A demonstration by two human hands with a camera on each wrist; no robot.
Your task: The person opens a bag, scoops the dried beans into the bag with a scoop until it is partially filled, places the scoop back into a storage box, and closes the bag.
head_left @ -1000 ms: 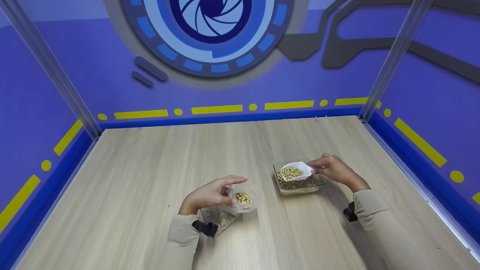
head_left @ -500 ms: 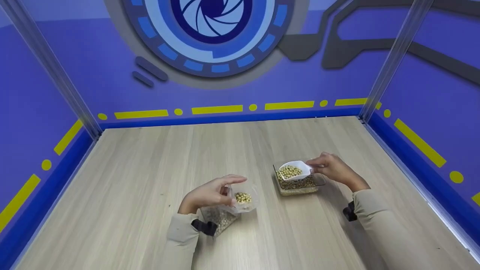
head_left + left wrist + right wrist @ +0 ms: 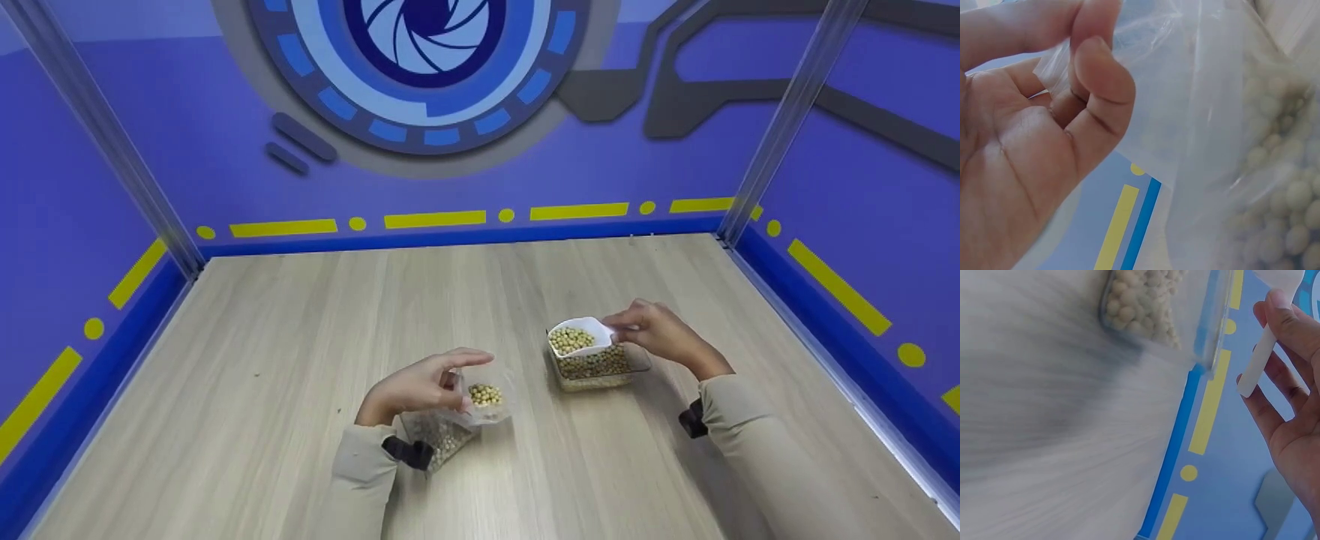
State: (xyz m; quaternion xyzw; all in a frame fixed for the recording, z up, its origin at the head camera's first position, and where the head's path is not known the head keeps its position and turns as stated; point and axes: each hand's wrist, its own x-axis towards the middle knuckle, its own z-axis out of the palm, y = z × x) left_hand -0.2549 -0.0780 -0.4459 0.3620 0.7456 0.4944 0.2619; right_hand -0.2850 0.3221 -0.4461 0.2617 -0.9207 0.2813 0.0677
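Gripping a white plastic scoop (image 3: 598,334) by its handle, my right hand (image 3: 661,331) is holding a heap of round, yellow-green beans (image 3: 572,340) over a clear rectangular container (image 3: 592,385), which is standing on a wood-grain table (image 3: 315,315) and holding more of the same. The scoop is showing a broad, smooth, tray-like bowl and a slim, flat handle with a rounded end (my thumb is pressing its neck). To the left, my left hand (image 3: 420,386) is pinching the film of a clear plastic bag (image 3: 1202,124), its mouth gaping over another cluster of beans. Whether the scoop is touching the container's rim, I am unable to tell. The right wrist view is cropping most of the scoop's bowl at the top edge. My black wrist strap (image 3: 409,452) is covering part of the bag, whose cloudy film is blurring the beans inside.
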